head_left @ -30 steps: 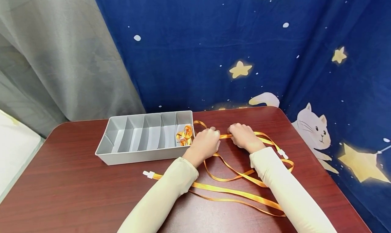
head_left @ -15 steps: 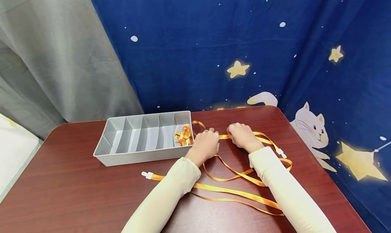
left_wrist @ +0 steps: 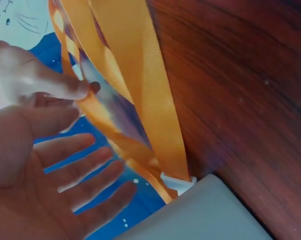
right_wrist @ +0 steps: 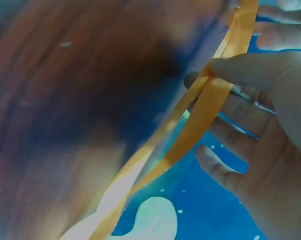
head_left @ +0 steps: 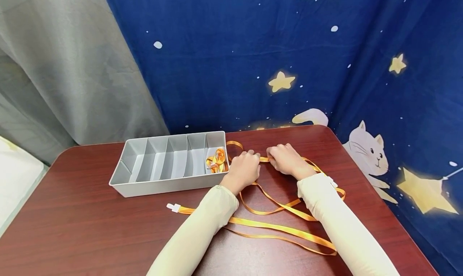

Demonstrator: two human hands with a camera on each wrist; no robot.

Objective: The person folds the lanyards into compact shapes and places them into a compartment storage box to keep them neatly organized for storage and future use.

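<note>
My right hand (head_left: pixel 287 160) pinches an orange lanyard (head_left: pixel 264 159) between thumb and index finger, as the right wrist view shows at the doubled strap (right_wrist: pixel 216 92). Close to its left is my left hand (head_left: pixel 243 169), beside the tray's right end. In the left wrist view the left hand (left_wrist: pixel 65 185) has its fingers spread and nearly straight, overlapping the hanging strap (left_wrist: pixel 103 117). Loops of orange lanyard (head_left: pixel 282 207) trail over the table below both hands. A second stretch of lanyard (head_left: pixel 275 228) crosses under the left forearm to a white plastic clip (head_left: pixel 174 208).
A grey divided tray (head_left: pixel 173 185) stands at the back, left of the hands. Its rightmost compartment holds a bundled orange lanyard (head_left: pixel 218 162). The reddish-brown table (head_left: pixel 90 227) ends at a blue starry curtain (head_left: pixel 231 66). Another white clip (head_left: pixel 332 182) shows beside the right sleeve.
My right hand has moved slightly left and up, toward the left hand, still pinching the lanyard. Its sleeve now covers more of the right-hand white clip. The left hand stays nearly in place.
</note>
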